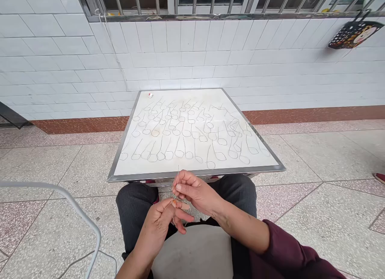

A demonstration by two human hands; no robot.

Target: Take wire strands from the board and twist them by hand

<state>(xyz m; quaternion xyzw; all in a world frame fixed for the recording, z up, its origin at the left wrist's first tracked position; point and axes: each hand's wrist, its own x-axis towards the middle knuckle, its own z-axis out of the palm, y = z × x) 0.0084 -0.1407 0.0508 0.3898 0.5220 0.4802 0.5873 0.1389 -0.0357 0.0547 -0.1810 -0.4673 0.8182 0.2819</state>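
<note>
Pinching thin wire (178,178) above lap (134,202): right hand (195,192) clamped on it between thumb and fingers, left hand (158,227) gripping lower down with fingertips together. Metal-rimmed white table (195,173) just ahead, rows of looped wire pieces (180,150) lying across it.

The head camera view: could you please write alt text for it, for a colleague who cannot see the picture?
A seated person's right hand pinches a thin looped strand above their lap, with the left hand close beneath it. Beyond, a metal-edged white table bears rows of similar long-stemmed loops, in front of a white-tiled wall.
</note>
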